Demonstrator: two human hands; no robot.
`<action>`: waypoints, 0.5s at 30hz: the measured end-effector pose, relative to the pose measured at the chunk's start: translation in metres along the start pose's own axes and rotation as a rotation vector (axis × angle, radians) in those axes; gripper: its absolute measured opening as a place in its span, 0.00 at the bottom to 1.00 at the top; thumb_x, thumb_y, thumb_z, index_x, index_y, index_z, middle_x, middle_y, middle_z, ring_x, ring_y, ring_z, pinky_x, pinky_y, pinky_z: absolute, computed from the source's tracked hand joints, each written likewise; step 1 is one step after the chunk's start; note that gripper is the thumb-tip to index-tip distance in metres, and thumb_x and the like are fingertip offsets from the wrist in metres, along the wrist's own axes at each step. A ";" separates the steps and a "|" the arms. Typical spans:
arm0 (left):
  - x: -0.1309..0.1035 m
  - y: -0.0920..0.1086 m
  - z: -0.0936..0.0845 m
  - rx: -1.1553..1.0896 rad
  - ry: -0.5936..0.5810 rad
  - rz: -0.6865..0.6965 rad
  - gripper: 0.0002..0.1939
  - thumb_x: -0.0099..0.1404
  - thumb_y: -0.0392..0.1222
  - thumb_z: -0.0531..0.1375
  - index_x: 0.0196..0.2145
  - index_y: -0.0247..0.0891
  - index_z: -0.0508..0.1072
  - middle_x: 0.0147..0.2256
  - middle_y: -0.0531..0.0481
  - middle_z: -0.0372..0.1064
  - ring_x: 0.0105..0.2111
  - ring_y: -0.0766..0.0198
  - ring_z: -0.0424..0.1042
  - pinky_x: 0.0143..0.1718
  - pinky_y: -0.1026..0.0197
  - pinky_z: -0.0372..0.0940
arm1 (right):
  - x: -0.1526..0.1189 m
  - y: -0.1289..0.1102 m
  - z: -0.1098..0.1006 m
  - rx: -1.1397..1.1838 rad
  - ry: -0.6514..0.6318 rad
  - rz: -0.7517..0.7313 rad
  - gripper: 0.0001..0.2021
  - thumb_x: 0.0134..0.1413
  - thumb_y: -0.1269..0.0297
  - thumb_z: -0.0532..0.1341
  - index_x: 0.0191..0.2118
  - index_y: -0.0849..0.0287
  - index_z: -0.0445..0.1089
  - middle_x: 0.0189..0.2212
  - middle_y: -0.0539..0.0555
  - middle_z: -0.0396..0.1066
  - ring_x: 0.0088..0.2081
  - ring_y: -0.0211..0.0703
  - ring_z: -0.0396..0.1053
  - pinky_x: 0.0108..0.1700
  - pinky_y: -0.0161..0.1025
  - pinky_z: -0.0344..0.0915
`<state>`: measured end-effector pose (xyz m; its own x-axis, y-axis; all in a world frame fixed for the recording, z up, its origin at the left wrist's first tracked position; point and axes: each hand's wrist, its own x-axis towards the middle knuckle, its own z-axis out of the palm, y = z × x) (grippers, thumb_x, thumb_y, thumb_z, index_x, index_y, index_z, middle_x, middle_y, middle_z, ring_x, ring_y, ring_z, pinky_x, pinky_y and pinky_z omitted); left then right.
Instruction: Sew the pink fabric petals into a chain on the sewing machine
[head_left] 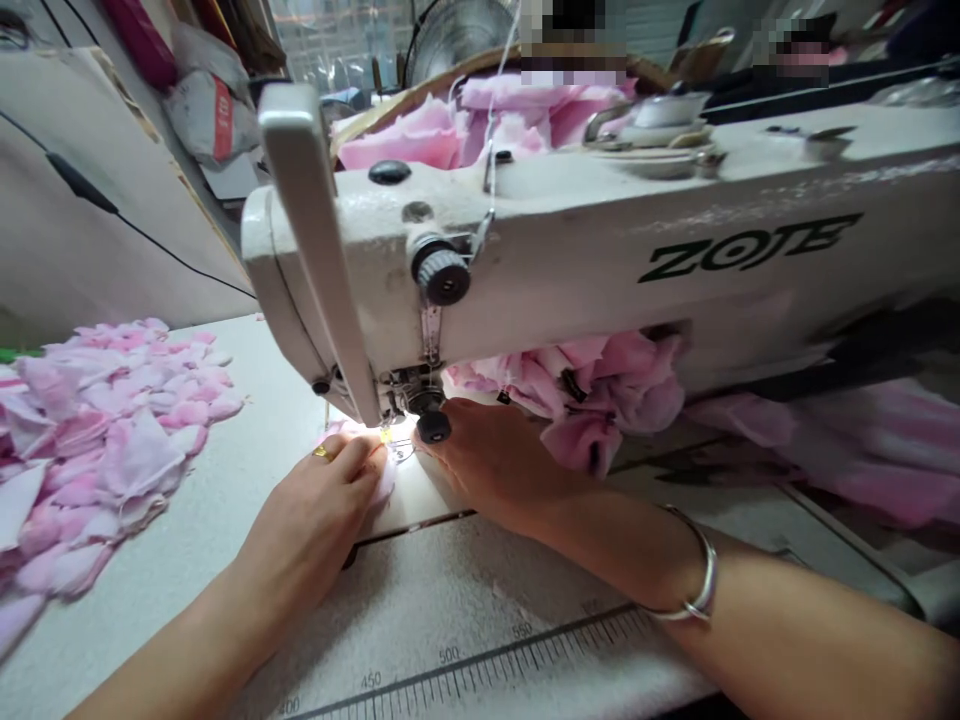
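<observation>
A white sewing machine stands over the work surface, its lamp lighting the needle area. At the left of the presser foot, my left hand has its fingers pressed together on a small pink fabric piece. A yellow ring is on one of its fingers. My right hand reaches in from the right, close by the needle, with curled fingers. The black round knob partly covers its fingertips, so what they hold cannot be made out. Behind that hand lies bunched pink fabric under the machine arm.
Many pink and white fabric pieces are heaped on the table's left side. More pink fabric lies at the right. A measuring scale runs along the table front. Behind the machine are a container of pink fabric and a fan.
</observation>
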<state>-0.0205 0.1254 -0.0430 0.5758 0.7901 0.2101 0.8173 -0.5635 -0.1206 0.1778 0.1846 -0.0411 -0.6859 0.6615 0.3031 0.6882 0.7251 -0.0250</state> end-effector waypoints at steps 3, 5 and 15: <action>0.000 0.000 0.000 -0.016 -0.027 -0.017 0.12 0.67 0.33 0.52 0.46 0.32 0.69 0.42 0.41 0.67 0.42 0.53 0.66 0.43 0.50 0.69 | 0.000 -0.001 0.000 -0.039 -0.016 -0.009 0.07 0.54 0.75 0.58 0.31 0.56 0.69 0.26 0.50 0.69 0.26 0.40 0.63 0.22 0.39 0.38; -0.001 -0.001 0.000 -0.068 -0.031 -0.040 0.11 0.68 0.33 0.52 0.46 0.34 0.68 0.43 0.43 0.67 0.42 0.54 0.66 0.43 0.52 0.69 | -0.001 0.000 -0.001 -0.044 -0.033 -0.002 0.06 0.54 0.74 0.58 0.30 0.56 0.69 0.26 0.50 0.69 0.26 0.39 0.63 0.23 0.39 0.39; -0.001 -0.002 0.000 -0.058 -0.074 -0.025 0.14 0.65 0.30 0.50 0.47 0.35 0.68 0.42 0.41 0.68 0.42 0.51 0.67 0.41 0.50 0.69 | -0.001 0.002 -0.004 0.007 -0.062 0.023 0.06 0.58 0.70 0.57 0.31 0.56 0.70 0.26 0.50 0.68 0.27 0.39 0.63 0.24 0.38 0.42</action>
<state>-0.0227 0.1258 -0.0431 0.5575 0.8183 0.1400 0.8296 -0.5551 -0.0594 0.1812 0.1847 -0.0376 -0.6832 0.6887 0.2427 0.7028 0.7104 -0.0378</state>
